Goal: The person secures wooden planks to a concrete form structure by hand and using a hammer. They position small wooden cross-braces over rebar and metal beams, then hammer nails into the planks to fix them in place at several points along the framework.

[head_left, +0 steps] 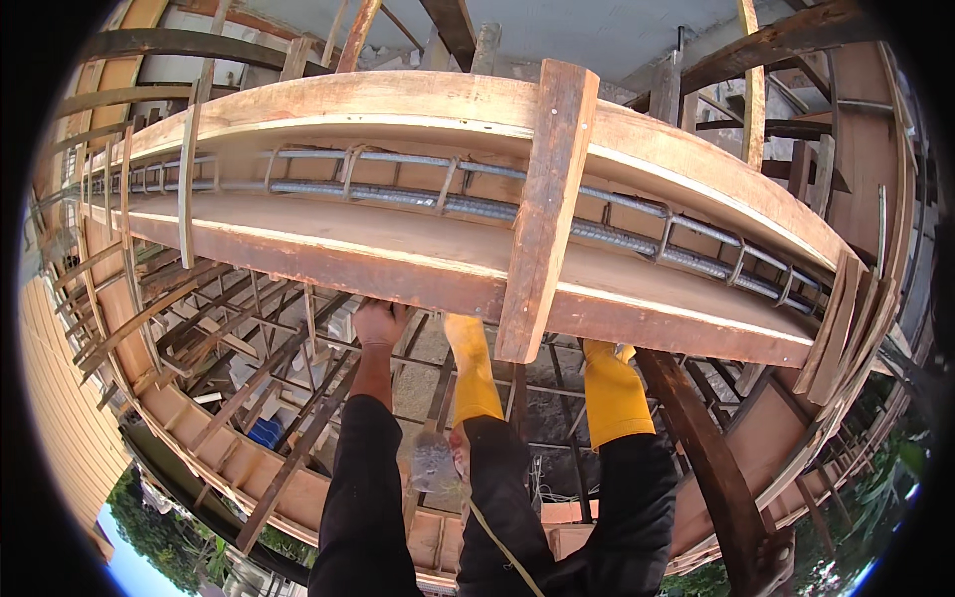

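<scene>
Left hand at the near side board of a timber beam form with a rebar cage inside.
Bare left hand, dark sleeve, touches the lower edge of the near side board; fingers curled, partly hidden, so cannot tell whether they clamp it. Right hand cannot be made out. Near side board runs across the view, just beyond two yellow boots below dark trousers. Brown cross batten spans from it to the paler far side board. Between the boards: rebar cage. Thin wood strips stand at the right end; blue object lower left, type unclear.
</scene>
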`<state>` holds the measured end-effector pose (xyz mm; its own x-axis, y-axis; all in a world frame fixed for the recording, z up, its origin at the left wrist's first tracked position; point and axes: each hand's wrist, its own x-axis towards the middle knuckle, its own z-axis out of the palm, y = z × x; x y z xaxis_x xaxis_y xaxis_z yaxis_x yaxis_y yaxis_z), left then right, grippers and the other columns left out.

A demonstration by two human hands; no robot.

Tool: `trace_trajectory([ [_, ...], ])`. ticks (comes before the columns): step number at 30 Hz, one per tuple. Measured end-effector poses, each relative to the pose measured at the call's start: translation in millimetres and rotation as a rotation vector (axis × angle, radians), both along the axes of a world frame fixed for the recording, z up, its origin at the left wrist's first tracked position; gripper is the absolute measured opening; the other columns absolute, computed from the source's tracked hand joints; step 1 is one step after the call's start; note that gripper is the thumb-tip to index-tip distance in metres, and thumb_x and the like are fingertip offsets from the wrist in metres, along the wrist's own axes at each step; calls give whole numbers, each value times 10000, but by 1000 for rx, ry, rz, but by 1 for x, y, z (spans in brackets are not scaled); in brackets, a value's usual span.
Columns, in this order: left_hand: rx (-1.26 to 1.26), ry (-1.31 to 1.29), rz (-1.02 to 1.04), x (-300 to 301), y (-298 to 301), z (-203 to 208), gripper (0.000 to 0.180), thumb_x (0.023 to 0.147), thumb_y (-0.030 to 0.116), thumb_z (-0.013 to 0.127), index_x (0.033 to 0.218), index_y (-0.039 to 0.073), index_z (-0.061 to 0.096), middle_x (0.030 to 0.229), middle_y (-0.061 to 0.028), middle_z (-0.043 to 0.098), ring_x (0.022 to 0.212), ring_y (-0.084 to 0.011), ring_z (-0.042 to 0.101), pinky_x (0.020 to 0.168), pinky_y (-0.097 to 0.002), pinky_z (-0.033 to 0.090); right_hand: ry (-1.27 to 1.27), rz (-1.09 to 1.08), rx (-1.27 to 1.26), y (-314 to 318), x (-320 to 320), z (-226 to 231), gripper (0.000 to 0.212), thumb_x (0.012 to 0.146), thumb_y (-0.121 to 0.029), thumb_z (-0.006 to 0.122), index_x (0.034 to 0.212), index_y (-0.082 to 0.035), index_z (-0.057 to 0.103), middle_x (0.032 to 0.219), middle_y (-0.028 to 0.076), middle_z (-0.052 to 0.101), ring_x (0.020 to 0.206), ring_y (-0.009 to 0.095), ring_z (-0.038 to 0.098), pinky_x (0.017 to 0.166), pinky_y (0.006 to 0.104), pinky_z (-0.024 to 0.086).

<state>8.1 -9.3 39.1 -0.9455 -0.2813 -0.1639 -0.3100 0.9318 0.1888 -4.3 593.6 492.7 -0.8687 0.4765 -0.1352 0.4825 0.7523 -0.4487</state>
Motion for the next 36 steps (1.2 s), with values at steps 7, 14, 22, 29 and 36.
trace_trajectory([
  [7, 15, -112, -3, -2, 1, 0, 403, 880, 475, 598, 947, 101, 732, 853, -151, 724, 786, -374, 693, 686, -500, 569, -136, 17, -3, -22, -2, 21, 306, 886, -338, 603, 902, -32, 609, 954, 105, 632, 905, 290, 603, 888, 460, 465],
  [14, 297, 72, 454, 3, -29, 36, 523, 978, 420, 497, 1269, -9, 564, 1357, -296, 505, 1268, -461, 439, 1061, -565, 360, -184, -102, -277, -55, -18, 32, 287, 848, -292, 559, 829, -7, 532, 875, 88, 495, 918, 216, 504, 903, 363, 427],
  [22, 97, -28, 890, -128, 56, 164, 747, 967, 529, 525, 1536, 81, 342, 1383, -293, 429, 1314, -487, 379, 1063, -555, 368, -62, -134, -22, -78, -62, 37, 330, 800, -178, 717, 649, 2, 486, 654, 152, 475, 663, 344, 446, 606, 449, 347],
  [29, 862, -868, 547, -227, 92, 232, 935, 867, 520, 688, 1561, 64, 259, 1599, -247, 233, 1453, -448, 251, 1110, -523, 351, -31, -148, 25, -66, -34, 44, 136, 771, -136, 665, 722, -49, 572, 735, 118, 566, 783, 345, 550, 749, 465, 440],
  [36, 1073, -880, 378, -268, -35, 151, 850, 852, 561, 697, 1456, 22, 441, 1403, -160, 488, 1231, -391, 489, 1016, -564, 410, -54, 16, -137, -61, -79, 21, 105, 709, -173, 671, 700, -103, 594, 714, 46, 601, 801, 292, 559, 769, 443, 405],
])
